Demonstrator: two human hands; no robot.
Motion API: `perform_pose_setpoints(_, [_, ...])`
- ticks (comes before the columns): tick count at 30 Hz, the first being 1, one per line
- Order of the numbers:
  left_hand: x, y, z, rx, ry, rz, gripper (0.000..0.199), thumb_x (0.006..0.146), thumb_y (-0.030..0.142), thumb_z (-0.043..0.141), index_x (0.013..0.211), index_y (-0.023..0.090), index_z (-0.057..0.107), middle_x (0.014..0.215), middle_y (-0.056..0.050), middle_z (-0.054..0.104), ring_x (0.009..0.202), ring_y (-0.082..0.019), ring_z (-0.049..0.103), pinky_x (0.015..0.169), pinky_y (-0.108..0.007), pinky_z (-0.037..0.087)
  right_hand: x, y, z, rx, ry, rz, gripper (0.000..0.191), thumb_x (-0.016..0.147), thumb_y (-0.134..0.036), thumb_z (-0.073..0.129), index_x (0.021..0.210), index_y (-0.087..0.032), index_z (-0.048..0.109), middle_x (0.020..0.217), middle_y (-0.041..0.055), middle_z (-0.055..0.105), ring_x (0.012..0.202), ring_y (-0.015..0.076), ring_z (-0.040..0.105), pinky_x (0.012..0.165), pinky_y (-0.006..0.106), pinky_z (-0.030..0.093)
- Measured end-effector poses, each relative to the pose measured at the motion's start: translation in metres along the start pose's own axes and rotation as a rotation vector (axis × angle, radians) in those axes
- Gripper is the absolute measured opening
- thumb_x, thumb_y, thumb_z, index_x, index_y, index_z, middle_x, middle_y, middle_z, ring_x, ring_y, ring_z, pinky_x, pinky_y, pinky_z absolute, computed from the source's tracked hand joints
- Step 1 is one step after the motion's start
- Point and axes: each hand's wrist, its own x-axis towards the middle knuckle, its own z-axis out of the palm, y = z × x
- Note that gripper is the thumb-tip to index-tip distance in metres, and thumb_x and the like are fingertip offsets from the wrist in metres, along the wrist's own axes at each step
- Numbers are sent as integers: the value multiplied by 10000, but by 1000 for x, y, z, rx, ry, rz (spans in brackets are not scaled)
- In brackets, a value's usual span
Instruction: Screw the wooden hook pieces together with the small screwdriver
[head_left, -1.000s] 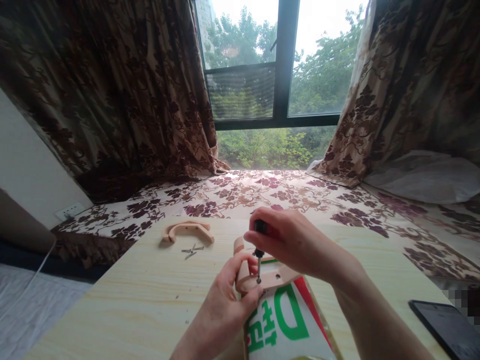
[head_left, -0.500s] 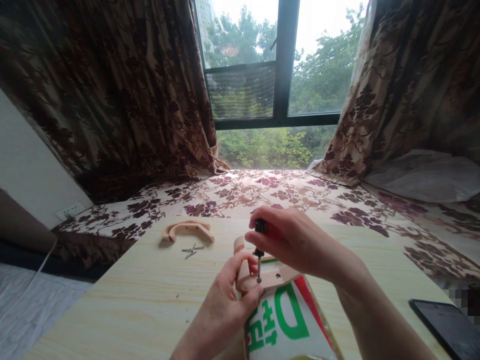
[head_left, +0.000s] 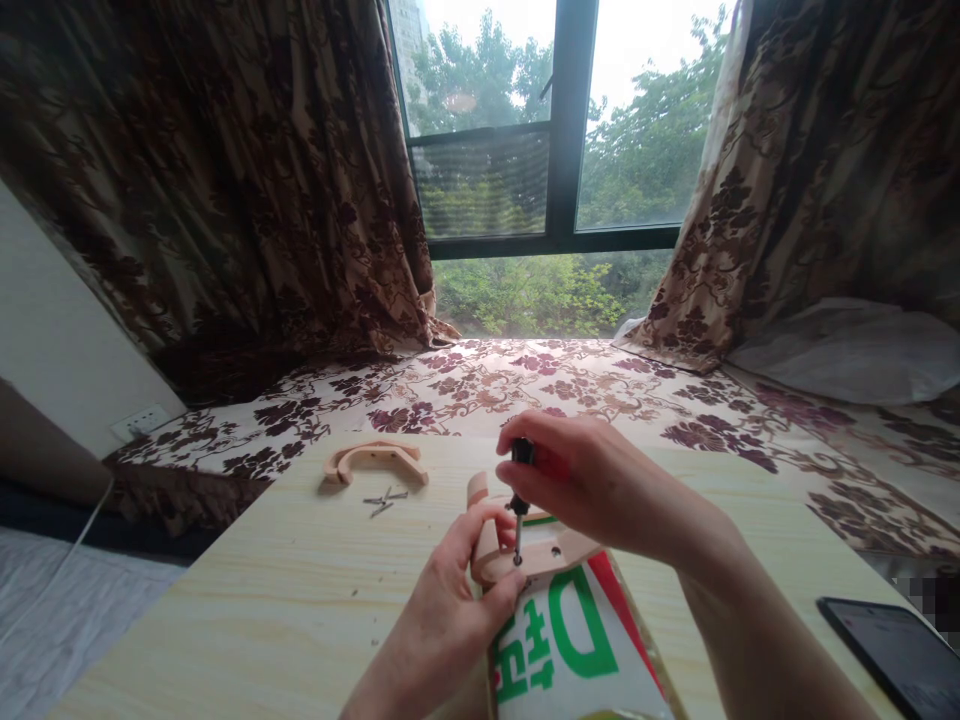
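Seemingly, the work is midway. On the table (head_left: 277, 610), at the printed packet's (head_left: 559, 650) twelve-o'clock end, the right hand (head_left: 581, 475) arches above while the left hand (head_left: 465, 590) grips a curved wooden piece (head_left: 536, 562); the screwdriver (head_left: 519, 505), clasped in the right, stands at one hole (head_left: 517, 561). The neighbouring hole (head_left: 556, 552) looks unfilled. Toward ten o'clock lie loose screws (head_left: 386, 498).

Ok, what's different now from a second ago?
Only a little: the right hand and its wrist have shifted slightly to the right, and the top of the screwdriver has gone with them. Nothing was taken hold of or let go. The screwdriver tip stays at the same hole; the left hand, the wooden piece it steadies and the loose screws look unmoved.
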Motion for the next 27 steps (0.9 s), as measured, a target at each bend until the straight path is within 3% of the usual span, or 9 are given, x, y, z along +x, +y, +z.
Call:
perform_pose_setpoints(3, [0, -1, -1, 0, -1, -15, 203, 842, 214, 550, 1034, 252, 498, 928, 32, 525, 803, -125, 489, 718, -222, 437, -1, -1, -1, 8, -12, -32, 75, 876, -260, 550, 871, -192, 580, 678, -28, 559, 594, 96, 437, 565, 231, 321])
perform_pose_setpoints(10, [1, 1, -1, -6, 7, -6, 216, 829, 207, 576, 1029, 250, 504, 953, 32, 531, 815, -117, 504, 730, -206, 425, 0, 2, 1, -55, 30, 65, 189, 893, -354, 538, 825, -182, 580, 618, -30, 522, 551, 97, 400, 522, 237, 283])
perform_pose_setpoints(16, [1, -3, 0, -17, -3, -38, 211, 829, 224, 572, 1026, 255, 505, 881, 41, 517, 754, -110, 476, 697, -213, 429, -1, -3, -1, 3, 6, -44, 168, 904, -323, 537, 842, -189, 615, 650, -31, 564, 578, 91, 442, 550, 230, 305])
perform_pose_setpoints(21, [0, -1, 0, -4, 27, 0, 243, 809, 205, 585, 1037, 255, 514, 944, 29, 547, 814, -127, 510, 730, -217, 427, 3, 2, 3, -56, 70, 39, 240, 896, -360, 543, 756, -170, 588, 600, -25, 530, 539, 90, 409, 518, 234, 286])
perform_pose_setpoints(27, [0, 0, 0, 8, 15, -2, 232, 810, 215, 584, 1027, 247, 509, 934, 30, 537, 806, -125, 498, 722, -217, 422, 3, -1, 2, -47, 51, 9, 148, 911, -281, 520, 855, -190, 624, 644, -29, 560, 565, 90, 432, 555, 232, 306])
